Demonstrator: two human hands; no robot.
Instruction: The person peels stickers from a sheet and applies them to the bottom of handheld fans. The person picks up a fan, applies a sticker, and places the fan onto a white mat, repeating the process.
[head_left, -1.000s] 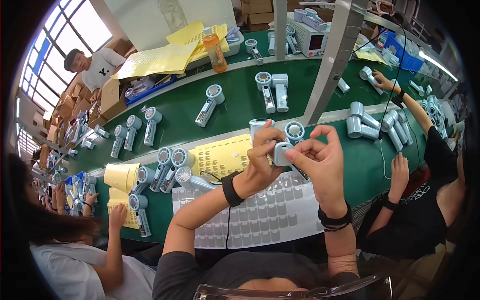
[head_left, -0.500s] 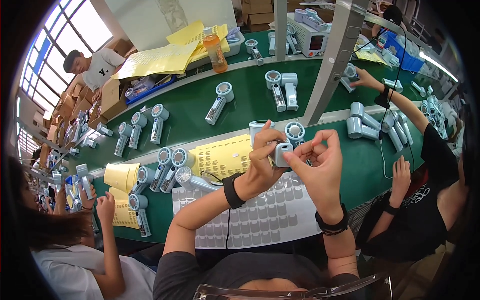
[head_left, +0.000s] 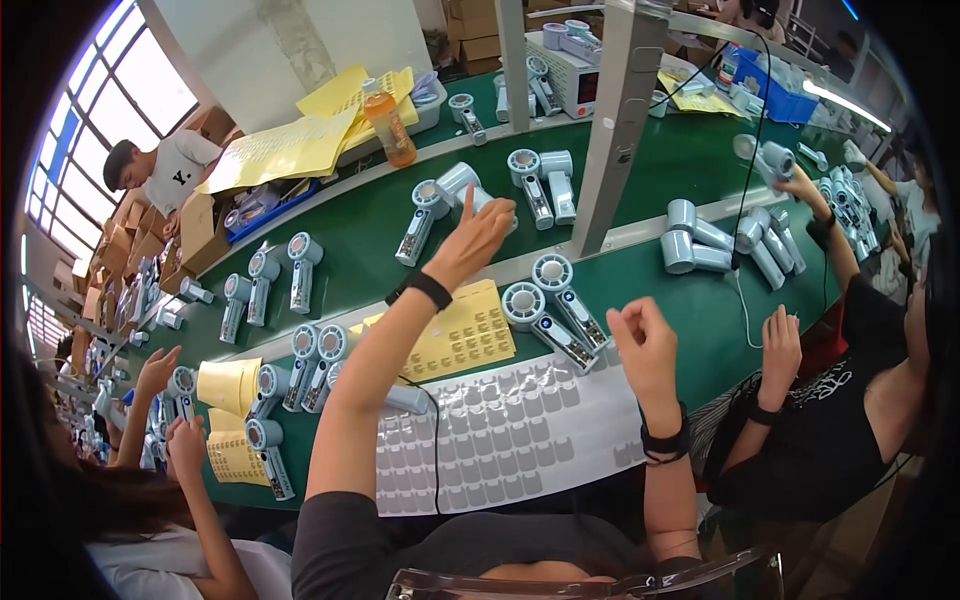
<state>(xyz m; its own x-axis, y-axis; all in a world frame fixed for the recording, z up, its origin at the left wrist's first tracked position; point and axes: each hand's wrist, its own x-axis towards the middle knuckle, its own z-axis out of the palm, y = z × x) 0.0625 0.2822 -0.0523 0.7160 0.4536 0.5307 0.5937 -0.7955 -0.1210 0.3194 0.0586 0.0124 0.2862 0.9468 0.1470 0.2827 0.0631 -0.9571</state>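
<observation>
My left hand [head_left: 478, 238] reaches over the green belt, its fingers closed about the handle of a light blue handheld fan [head_left: 458, 182]. That fan lies against another handheld fan [head_left: 425, 208], whose handle shows a dark panel. Part of the held handle is hidden under my hand. Over the near bench my right hand [head_left: 645, 345] is raised with its fingers curled in, and nothing shows in it. Two handheld fans [head_left: 553, 272] lie just left of it. Below them is a white sheet of grey stickers [head_left: 500, 450], with a yellow sticker sheet [head_left: 465, 335] behind it.
More fans [head_left: 300, 270] stand along the belt [head_left: 345, 235]. A metal post [head_left: 615, 130] rises between bench and belt. A black cord [head_left: 437, 450] crosses the white sheet. Co-workers sit on both sides; the right one's hand [head_left: 782, 345] is near a fan pile [head_left: 695, 240].
My left hand has moved from in front of me to the far belt with a fan. My right hand has come away from that fan, and its fingers have curled in.
</observation>
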